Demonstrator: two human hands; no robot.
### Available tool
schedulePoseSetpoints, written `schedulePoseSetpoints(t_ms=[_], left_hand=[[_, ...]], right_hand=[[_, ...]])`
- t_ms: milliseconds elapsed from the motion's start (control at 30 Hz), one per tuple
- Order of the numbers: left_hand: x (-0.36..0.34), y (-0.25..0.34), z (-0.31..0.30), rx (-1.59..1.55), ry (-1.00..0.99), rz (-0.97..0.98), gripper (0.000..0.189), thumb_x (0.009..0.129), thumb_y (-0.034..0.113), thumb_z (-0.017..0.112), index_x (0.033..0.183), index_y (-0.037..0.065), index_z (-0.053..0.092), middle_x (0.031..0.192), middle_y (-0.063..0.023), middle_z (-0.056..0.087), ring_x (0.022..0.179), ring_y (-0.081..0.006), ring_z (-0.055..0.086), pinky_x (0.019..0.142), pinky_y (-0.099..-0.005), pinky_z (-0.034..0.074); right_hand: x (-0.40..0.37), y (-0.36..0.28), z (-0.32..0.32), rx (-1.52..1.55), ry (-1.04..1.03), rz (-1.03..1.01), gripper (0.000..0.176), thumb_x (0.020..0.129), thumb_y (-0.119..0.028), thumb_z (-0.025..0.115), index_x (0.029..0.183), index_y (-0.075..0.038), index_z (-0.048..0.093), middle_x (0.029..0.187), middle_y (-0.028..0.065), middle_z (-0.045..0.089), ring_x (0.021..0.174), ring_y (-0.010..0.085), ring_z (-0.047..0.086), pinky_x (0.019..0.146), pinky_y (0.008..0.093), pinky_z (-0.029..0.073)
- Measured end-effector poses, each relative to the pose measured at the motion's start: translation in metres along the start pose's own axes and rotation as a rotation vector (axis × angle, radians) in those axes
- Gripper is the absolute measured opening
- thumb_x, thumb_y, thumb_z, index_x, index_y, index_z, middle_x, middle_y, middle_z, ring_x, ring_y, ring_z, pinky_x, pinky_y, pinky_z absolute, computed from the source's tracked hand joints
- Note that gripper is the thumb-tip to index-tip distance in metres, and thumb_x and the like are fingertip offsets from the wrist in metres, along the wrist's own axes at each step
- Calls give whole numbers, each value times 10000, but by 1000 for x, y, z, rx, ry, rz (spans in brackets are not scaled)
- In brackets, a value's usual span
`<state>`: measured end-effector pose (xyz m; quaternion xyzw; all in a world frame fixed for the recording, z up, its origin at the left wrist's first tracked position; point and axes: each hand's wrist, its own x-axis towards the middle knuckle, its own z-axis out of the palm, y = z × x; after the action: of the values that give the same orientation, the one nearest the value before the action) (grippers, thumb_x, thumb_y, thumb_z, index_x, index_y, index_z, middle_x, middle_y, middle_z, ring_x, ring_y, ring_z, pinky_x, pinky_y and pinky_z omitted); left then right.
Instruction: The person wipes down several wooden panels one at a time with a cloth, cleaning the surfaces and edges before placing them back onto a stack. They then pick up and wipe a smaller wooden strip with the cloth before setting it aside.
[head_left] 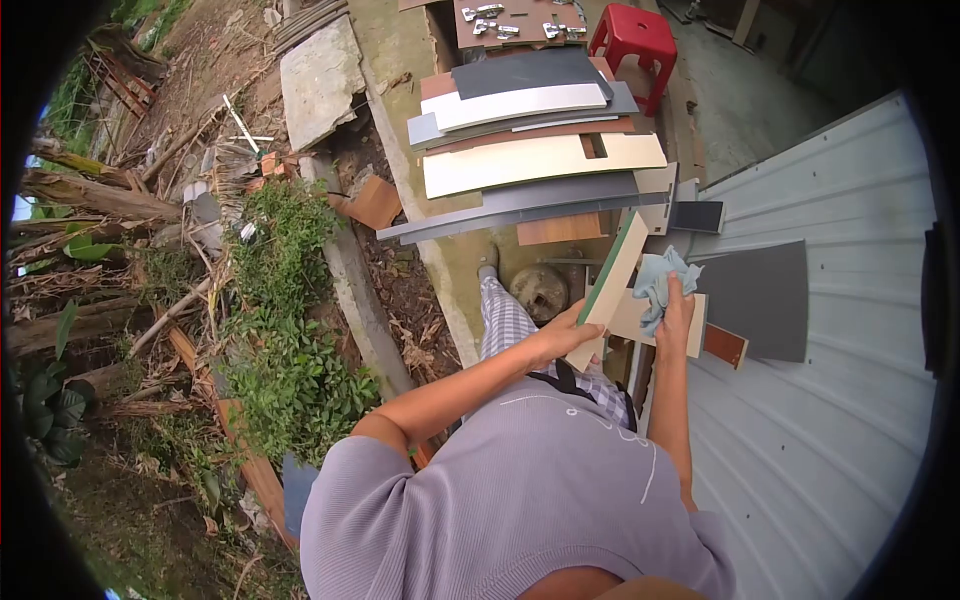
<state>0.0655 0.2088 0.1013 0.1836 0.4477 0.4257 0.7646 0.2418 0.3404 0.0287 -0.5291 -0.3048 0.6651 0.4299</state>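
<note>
My left hand (562, 338) grips the lower end of a narrow cream board (618, 275) with a green edge, its fingers wrapped over it. The board is tilted, its far end pointing up and to the right. In my right hand (675, 318) is a crumpled light-blue cloth (660, 282), bunched above the fingers, close beside the board's right face. Behind and below the cloth, another cream panel (632, 318) shows partly, mostly covered by my hands and the narrow board.
Ahead, a stack of cut panels (545, 165) in cream, white and grey lies beside a red stool (634, 45). Metal hinges (490, 20) rest on a brown board behind. Corrugated metal sheeting (800, 430) runs along the right, with a dark grey panel (762, 300) against it. Green plants (285, 310) grow on the left.
</note>
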Motion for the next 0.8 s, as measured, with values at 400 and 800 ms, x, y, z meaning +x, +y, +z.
schedulePoseSetpoints(t_ms=[400, 800], left_hand=[[5, -7, 7, 155, -135, -166, 557, 821, 189, 481, 1319, 60, 267, 933, -88, 551, 742, -152, 551, 597, -278, 490], [-79, -10, -81, -462, 398, 0, 455, 818, 224, 535, 1215, 72, 373, 996, -133, 581, 692, -208, 568, 617, -341, 501]], right_hand=[[-6, 17, 13, -895, 153, -516, 446, 803, -231, 582, 1134, 44, 461, 1059, 187, 494, 987, 366, 492, 852, 396, 382], [78, 149, -28, -185, 12, 240, 254, 851, -114, 499, 1094, -44, 515, 941, 88, 600, 777, 190, 594, 602, 330, 492]])
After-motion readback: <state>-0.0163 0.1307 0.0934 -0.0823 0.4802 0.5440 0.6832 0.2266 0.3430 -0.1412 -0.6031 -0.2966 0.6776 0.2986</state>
